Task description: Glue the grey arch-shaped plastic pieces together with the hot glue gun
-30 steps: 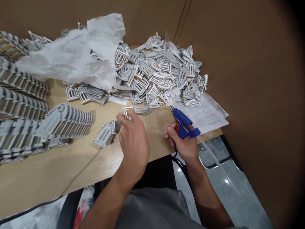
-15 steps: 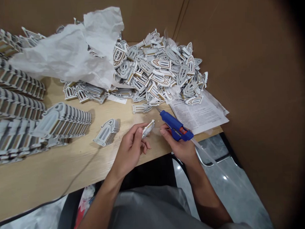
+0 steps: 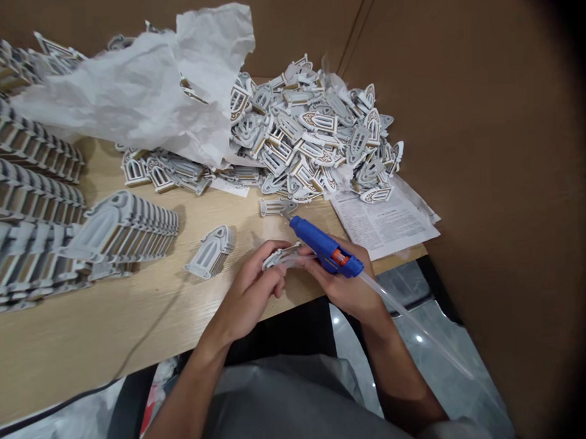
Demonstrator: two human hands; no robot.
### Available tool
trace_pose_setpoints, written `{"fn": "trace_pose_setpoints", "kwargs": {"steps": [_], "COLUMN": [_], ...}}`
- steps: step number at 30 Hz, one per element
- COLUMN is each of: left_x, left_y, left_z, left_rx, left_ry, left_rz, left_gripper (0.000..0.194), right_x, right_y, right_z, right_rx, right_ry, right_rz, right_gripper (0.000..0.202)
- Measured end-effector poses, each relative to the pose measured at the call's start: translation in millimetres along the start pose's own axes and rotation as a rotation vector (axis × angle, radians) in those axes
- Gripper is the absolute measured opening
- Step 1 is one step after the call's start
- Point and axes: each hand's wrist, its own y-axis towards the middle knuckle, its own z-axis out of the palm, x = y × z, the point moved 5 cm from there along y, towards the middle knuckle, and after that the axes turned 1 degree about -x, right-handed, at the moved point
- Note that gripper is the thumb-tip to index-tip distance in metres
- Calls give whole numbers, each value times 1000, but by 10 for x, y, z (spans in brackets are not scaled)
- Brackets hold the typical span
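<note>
My left hand (image 3: 251, 291) is closed on a small white-and-grey arched window piece (image 3: 277, 256) above the table's front part. Close on its right, my right hand (image 3: 348, 281) grips a blue glue gun (image 3: 325, 244), whose nozzle points up and to the left. A long clear glue stick (image 3: 406, 311) trails from the gun's back end. The fingertips of my right hand are near the window piece, partly hidden behind the gun. A single arched piece (image 3: 277, 206) lies flat just beyond the nozzle. A short stack of arched pieces (image 3: 210, 251) rests left of my left hand.
A large loose heap of arched pieces (image 3: 309, 129) covers the back of the wooden table (image 3: 181, 326). Crumpled white paper (image 3: 125, 91) lies over its left part, and printed sheets (image 3: 374, 223) lie at right. Long rows of stacked pieces (image 3: 32, 190) fill the left side.
The glue gun and my right hand have moved left, closer to my left hand. The held piece has turned flatter. The view has shifted slightly.
</note>
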Motion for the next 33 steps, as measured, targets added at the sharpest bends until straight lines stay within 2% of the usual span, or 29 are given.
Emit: {"fn": "trace_pose_setpoints", "kwargs": {"steps": [6, 12, 15, 18, 21, 26, 30, 33], "left_x": [-38, -4, 22, 58, 57, 43, 81, 92], "left_y": [8, 25, 11, 1, 4, 23, 31, 30], "left_z": [-11, -17, -17, -13, -12, -35, -64, -88], "left_rx": [-34, -110, -133, -129, -127, -168, -194, -227], "left_ry": [217, 258, 187, 47, -65, -149, -189, -203], "left_rz": [111, 126, 128, 100, 94, 92, 71, 93], "left_gripper": [30, 25, 19, 13, 13, 27, 33, 34], "right_x": [48, 137, 216, 230, 178, 120, 91, 26], "right_y": [2, 10, 20, 8, -18, -34, -7, 26], "right_z": [36, 76, 89, 76, 89, 96, 39, -36], "right_rx": [12, 35, 7, -81, -105, -105, -136, -207], "right_ry": [18, -90, -124, -114, -76, 18, -7, -71], "right_rz": [37, -76, -186, -220, -151, -1, -5, -26], "right_gripper": [15, 6, 7, 4, 6, 17, 18, 17]}}
